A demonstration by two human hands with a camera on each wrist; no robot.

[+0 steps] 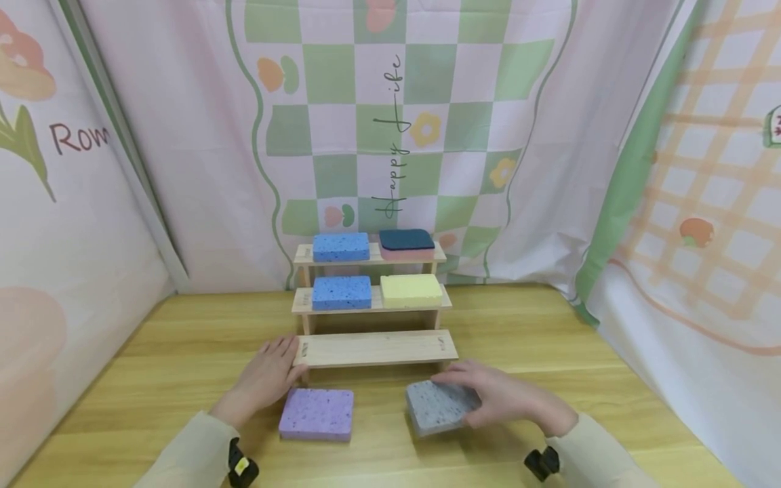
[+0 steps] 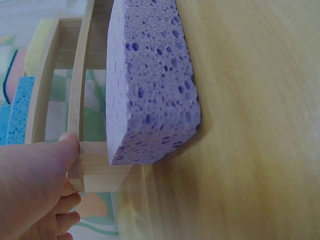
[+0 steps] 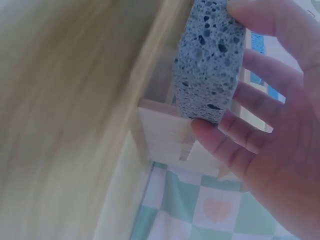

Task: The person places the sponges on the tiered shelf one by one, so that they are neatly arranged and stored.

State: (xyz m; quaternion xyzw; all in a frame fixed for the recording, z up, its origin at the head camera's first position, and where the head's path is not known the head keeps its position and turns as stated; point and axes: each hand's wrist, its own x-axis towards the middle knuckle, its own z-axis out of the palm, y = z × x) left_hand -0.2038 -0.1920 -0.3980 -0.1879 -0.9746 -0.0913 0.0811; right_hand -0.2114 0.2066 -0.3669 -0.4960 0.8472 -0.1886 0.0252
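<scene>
My right hand grips a grey speckled sponge by its edges, tilted in front of the wooden stepped rack. In the right wrist view, the thumb and fingers hold opposite sides of the grey sponge. My left hand holds the left end of the rack's lowest step. The left wrist view shows its thumb on the step's edge, with the other fingers bent beyond it. Just right of that hand, a purple sponge lies flat on the table.
A blue sponge and a yellow sponge sit on the middle step. Above them are another blue sponge and a pink sponge with a dark green top. Printed curtains enclose the wood-grain table.
</scene>
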